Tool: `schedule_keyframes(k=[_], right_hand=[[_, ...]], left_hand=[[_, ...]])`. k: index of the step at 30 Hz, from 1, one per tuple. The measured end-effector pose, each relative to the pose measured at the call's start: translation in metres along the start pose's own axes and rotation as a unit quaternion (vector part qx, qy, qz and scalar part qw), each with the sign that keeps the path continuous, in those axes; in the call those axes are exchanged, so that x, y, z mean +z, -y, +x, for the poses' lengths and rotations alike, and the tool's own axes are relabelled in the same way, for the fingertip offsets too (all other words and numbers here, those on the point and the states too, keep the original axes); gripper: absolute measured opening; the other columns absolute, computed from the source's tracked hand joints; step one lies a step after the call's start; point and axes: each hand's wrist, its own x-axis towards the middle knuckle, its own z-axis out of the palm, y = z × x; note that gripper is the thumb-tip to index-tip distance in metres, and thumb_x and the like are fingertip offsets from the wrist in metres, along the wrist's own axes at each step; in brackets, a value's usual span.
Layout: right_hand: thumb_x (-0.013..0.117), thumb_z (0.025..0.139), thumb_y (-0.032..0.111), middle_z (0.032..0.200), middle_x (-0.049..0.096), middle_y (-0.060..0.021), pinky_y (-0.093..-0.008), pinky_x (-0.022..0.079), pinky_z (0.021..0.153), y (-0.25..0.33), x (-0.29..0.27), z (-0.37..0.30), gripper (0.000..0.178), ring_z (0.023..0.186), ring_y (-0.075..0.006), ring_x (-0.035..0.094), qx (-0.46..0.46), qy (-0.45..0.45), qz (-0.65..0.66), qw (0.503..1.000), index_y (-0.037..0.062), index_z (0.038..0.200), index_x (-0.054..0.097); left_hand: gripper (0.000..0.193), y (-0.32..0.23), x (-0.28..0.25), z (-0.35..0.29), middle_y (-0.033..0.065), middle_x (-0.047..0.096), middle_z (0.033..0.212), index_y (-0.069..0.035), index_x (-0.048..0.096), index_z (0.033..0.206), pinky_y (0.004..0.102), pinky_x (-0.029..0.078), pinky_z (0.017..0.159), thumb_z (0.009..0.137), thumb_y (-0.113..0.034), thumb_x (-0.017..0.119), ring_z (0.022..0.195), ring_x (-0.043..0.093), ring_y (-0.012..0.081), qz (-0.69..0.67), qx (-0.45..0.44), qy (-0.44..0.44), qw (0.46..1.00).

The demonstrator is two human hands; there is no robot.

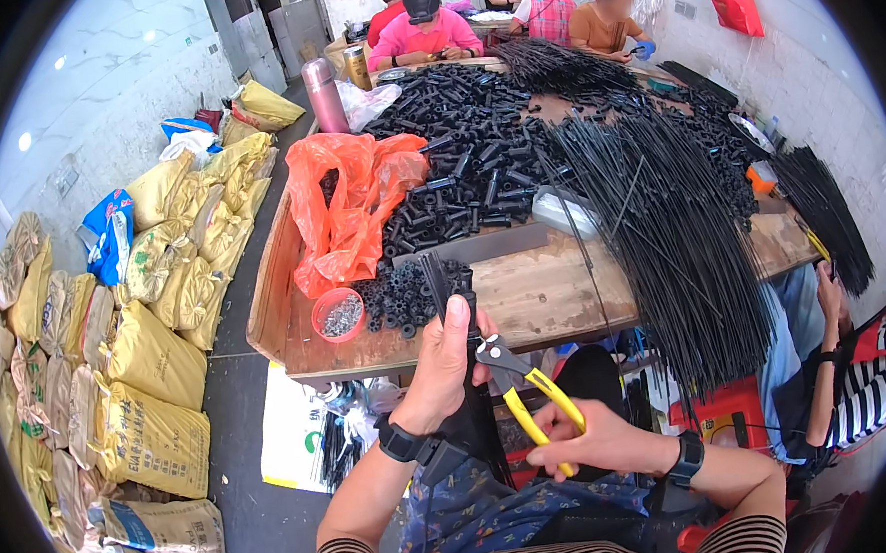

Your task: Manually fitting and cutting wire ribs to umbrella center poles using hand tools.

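Observation:
My left hand (442, 365) is closed around a small bunch of thin black rods (485, 424), thumb pointing up, just off the table's near edge. Black tubular ends show above the fist; how many I cannot tell. In my right hand (602, 440) are yellow-handled cutting pliers (546, 383), their handles spread. The dark jaws are right beside the left fingers and the rods; whether they touch is hidden. Close to the left hand on the table lie small black rings (404, 297) and a round red dish (339, 316) of small metal pieces.
A wooden table (524, 290) carries heaped black tubes (476, 145), an orange plastic bag (344, 202) and long black rods (662, 245) overhanging its near right edge. Yellow sacks (152, 362) line the left wall. A co-worker's hand (831, 296) is at the right; several people sit beyond.

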Motion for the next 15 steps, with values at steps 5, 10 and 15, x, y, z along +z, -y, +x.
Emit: schedule_keyframes(k=[5, 10, 15], right_hand=[[0.073, 0.073, 0.011, 0.096, 0.062, -0.0138, -0.0304, 0.053, 0.063, 0.015, -0.002, 0.001, 0.058, 0.066, -0.0215, 0.064, -0.224, -0.221, -0.392, 0.864, -0.0049, 0.122, 0.047], [0.073, 0.067, 0.010, 0.114, 0.055, -0.0202, -0.0366, 0.051, 0.077, 0.009, -0.027, 0.008, 0.065, 0.096, -0.0310, 0.058, -0.423, -0.300, -0.627, 0.582, -0.0078, 0.123, 0.046], [0.071, 0.074, 0.010, 0.105, 0.062, -0.0176, -0.0355, 0.052, 0.074, 0.016, -0.033, 0.000, 0.058, 0.082, -0.0302, 0.062, -0.377, -0.202, -0.508, 0.747, -0.0043, 0.126, 0.048]], left_hand=[[0.049, 0.004, -0.002, 0.001, 0.0042, 0.053, 0.066, -0.008, 0.050, 0.078, 0.0224, 0.031, 0.037, 0.097, -0.053, 0.038, 0.042, 0.041, 0.0084, -0.050, -0.001, -0.016, 0.999], [0.046, 0.002, -0.003, 0.001, 0.0029, 0.051, 0.061, -0.008, 0.049, 0.080, 0.0220, 0.030, 0.039, 0.097, -0.050, 0.041, 0.043, 0.041, 0.0077, -0.072, 0.010, -0.025, 0.997], [0.048, 0.003, -0.007, -0.002, 0.0038, 0.051, 0.068, -0.008, 0.050, 0.081, 0.0224, 0.030, 0.039, 0.097, -0.053, 0.038, 0.043, 0.041, 0.0088, -0.076, 0.008, -0.018, 0.997]])
